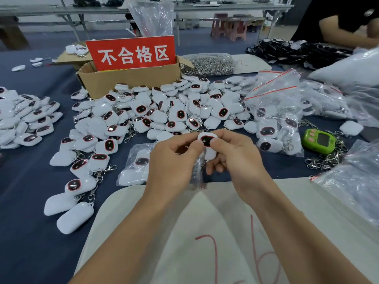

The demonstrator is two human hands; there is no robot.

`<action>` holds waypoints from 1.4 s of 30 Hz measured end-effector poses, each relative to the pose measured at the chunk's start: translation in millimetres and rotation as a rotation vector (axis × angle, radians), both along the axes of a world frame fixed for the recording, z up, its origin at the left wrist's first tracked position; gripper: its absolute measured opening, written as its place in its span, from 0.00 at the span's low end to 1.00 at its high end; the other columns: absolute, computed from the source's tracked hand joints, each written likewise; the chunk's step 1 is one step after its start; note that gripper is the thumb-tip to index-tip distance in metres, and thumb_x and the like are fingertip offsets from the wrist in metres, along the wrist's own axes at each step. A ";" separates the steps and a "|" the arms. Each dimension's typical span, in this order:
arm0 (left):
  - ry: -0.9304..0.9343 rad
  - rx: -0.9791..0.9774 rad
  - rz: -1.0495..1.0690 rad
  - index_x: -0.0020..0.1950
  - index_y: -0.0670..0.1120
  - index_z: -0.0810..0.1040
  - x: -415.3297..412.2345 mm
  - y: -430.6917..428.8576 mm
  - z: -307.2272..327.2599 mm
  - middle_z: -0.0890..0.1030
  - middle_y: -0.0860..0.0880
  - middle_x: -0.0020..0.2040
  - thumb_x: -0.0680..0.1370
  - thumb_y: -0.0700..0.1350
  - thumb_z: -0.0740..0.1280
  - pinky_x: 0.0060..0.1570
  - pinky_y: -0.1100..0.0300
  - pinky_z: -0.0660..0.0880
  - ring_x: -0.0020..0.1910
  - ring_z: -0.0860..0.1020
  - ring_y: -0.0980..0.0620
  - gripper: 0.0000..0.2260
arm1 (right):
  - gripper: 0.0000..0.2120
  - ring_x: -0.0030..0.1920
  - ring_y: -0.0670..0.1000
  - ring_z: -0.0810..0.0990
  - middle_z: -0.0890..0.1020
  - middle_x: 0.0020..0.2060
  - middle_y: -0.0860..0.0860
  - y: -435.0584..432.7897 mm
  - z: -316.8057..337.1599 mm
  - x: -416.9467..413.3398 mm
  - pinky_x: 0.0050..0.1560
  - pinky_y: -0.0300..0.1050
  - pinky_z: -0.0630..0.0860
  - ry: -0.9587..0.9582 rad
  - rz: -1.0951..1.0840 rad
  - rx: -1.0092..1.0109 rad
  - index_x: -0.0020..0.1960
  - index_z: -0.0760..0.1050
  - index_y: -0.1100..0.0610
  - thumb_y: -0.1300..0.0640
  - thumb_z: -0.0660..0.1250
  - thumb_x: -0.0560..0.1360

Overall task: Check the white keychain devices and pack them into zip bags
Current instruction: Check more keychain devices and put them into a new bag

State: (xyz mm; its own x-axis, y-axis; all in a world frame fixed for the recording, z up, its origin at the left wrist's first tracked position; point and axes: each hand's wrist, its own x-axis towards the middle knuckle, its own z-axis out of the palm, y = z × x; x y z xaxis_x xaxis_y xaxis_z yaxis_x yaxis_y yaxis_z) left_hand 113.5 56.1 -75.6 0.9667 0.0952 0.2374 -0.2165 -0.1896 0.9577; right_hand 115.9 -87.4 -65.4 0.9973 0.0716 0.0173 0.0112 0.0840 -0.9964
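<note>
Here your left hand and right hand meet above the near edge of the blue table. Both have their fingers curled, and the two thumbs pinch one white keychain device between them, its dark red-rimmed face turned up toward you. Your knuckles hide the device's lower half. A clear zip bag hangs just beneath it between your palms; which fingers hold the bag cannot be told.

Just behind your left hand lies a packed bag, partly covered by that hand. Beyond it spreads the main pile of devices, reaching back to a cardboard box that carries a red sign. A second heap lies at far left. To the right stand filled zip bags with red seal strips, and beside them a green device rests among loose metal clips. A white sheet marked in red lies under your forearms. Another person's arm shows at upper right.
</note>
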 end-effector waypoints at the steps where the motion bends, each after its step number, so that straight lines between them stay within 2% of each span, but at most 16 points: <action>1: -0.007 -0.007 0.012 0.48 0.67 0.86 -0.1 0.0 0.0 0.86 0.58 0.42 0.73 0.50 0.71 0.46 0.64 0.79 0.43 0.84 0.57 0.10 | 0.17 0.24 0.52 0.75 0.82 0.33 0.52 0.6 0.2 -0.5 0.26 0.37 0.67 -0.008 -0.014 -0.008 0.40 0.84 0.50 0.64 0.63 0.80; 5: -0.034 -0.010 0.004 0.48 0.63 0.87 -1.8 0.4 1.3 0.86 0.53 0.39 0.71 0.46 0.72 0.44 0.57 0.80 0.41 0.83 0.47 0.12 | 0.14 0.22 0.51 0.73 0.83 0.34 0.49 0.1 -0.5 -0.3 0.25 0.36 0.68 -0.043 -0.086 -0.105 0.42 0.84 0.51 0.63 0.64 0.80; 11: -0.046 -0.031 -0.019 0.47 0.63 0.87 -2.4 0.8 3.1 0.87 0.53 0.41 0.72 0.47 0.73 0.49 0.54 0.83 0.43 0.86 0.51 0.10 | 0.10 0.24 0.50 0.74 0.84 0.34 0.49 -0.7 1.2 -2.2 0.27 0.39 0.70 -0.082 -0.078 -0.171 0.46 0.84 0.49 0.57 0.64 0.79; 16: -0.050 -0.058 0.040 0.47 0.59 0.88 -1.9 1.4 4.8 0.87 0.52 0.41 0.72 0.49 0.75 0.49 0.51 0.83 0.43 0.86 0.49 0.06 | 0.10 0.26 0.52 0.77 0.84 0.36 0.47 1.5 2.5 -5.5 0.28 0.34 0.70 -0.102 -0.047 -0.180 0.47 0.83 0.51 0.59 0.64 0.82; 21: -0.026 -0.040 0.043 0.43 0.56 0.88 -2.1 0.6 4.1 0.86 0.49 0.37 0.70 0.53 0.74 0.45 0.45 0.81 0.39 0.84 0.42 0.04 | 0.07 0.27 0.53 0.75 0.83 0.33 0.48 3.6 2.0 -6.6 0.29 0.36 0.70 -0.031 0.019 -0.156 0.46 0.83 0.54 0.58 0.66 0.72; 24: -0.023 -0.052 0.015 0.44 0.56 0.88 -1.2 0.8 4.4 0.86 0.49 0.37 0.70 0.55 0.74 0.44 0.45 0.81 0.37 0.83 0.46 0.07 | 0.11 0.27 0.53 0.74 0.82 0.31 0.51 1.0 4.0 -5.8 0.29 0.39 0.69 0.006 0.017 -0.145 0.46 0.83 0.55 0.58 0.67 0.65; 27: -0.020 -0.063 0.017 0.46 0.57 0.88 -0.1 0.6 3.8 0.87 0.52 0.39 0.71 0.52 0.75 0.48 0.47 0.83 0.41 0.85 0.47 0.05 | 0.12 0.28 0.51 0.72 0.79 0.29 0.56 1.3 4.6 -7.7 0.31 0.41 0.68 -0.015 0.000 -0.165 0.45 0.83 0.53 0.58 0.67 0.63; 32: -0.006 -0.076 0.048 0.46 0.55 0.88 -1.3 -0.4 1.7 0.87 0.52 0.39 0.71 0.49 0.75 0.49 0.48 0.84 0.40 0.86 0.49 0.06 | 0.10 0.26 0.44 0.70 0.79 0.25 0.46 2.6 4.0 -9.5 0.32 0.38 0.67 -0.067 -0.029 -0.185 0.46 0.83 0.52 0.57 0.67 0.66; 34: -0.016 -0.075 0.049 0.46 0.55 0.88 -1.2 -0.4 1.9 0.87 0.52 0.39 0.71 0.48 0.76 0.49 0.48 0.84 0.40 0.86 0.49 0.05 | 0.09 0.26 0.42 0.69 0.79 0.25 0.46 2.4 3.7 -9.4 0.32 0.40 0.66 -0.093 -0.040 -0.197 0.46 0.82 0.51 0.56 0.68 0.68; 37: -0.042 -0.049 0.062 0.45 0.58 0.88 -0.7 0.5 3.2 0.87 0.53 0.40 0.72 0.47 0.76 0.50 0.49 0.84 0.42 0.86 0.50 0.06 | 0.06 0.27 0.45 0.72 0.82 0.28 0.49 2.8 1.2 -8.8 0.33 0.46 0.69 -0.132 -0.077 -0.252 0.48 0.81 0.48 0.56 0.69 0.72; 39: -0.067 -0.017 0.096 0.43 0.64 0.87 -1.4 2.1 4.0 0.87 0.56 0.39 0.71 0.49 0.76 0.48 0.54 0.84 0.40 0.86 0.54 0.08 | 0.07 0.31 0.48 0.78 0.86 0.33 0.49 2.2 0.6 -7.0 0.36 0.51 0.75 -0.151 -0.142 -0.294 0.48 0.80 0.47 0.58 0.72 0.74; 40: -0.080 0.021 0.121 0.41 0.67 0.85 -2.1 3.0 4.1 0.86 0.58 0.38 0.70 0.50 0.76 0.46 0.56 0.83 0.39 0.85 0.57 0.10 | 0.08 0.33 0.47 0.81 0.86 0.34 0.48 0.4 0.8 -5.7 0.38 0.49 0.78 -0.170 -0.189 -0.298 0.47 0.81 0.48 0.60 0.74 0.73; 42: -0.077 0.159 0.184 0.39 0.76 0.80 -3.2 2.5 3.3 0.84 0.65 0.36 0.70 0.52 0.77 0.45 0.57 0.82 0.36 0.83 0.63 0.15 | 0.11 0.33 0.43 0.81 0.85 0.34 0.44 -4.6 1.2 -3.4 0.39 0.39 0.77 -0.233 -0.289 -0.302 0.42 0.82 0.50 0.66 0.75 0.72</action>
State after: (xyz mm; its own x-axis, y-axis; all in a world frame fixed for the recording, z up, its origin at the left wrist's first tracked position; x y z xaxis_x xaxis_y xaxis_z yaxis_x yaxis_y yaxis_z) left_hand 110.3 58.6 -72.3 0.9152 0.2234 0.3354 -0.2353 -0.3795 0.8948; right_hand 112.5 -92.0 -64.2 0.9490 -0.1722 0.2642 0.2177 -0.2485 -0.9439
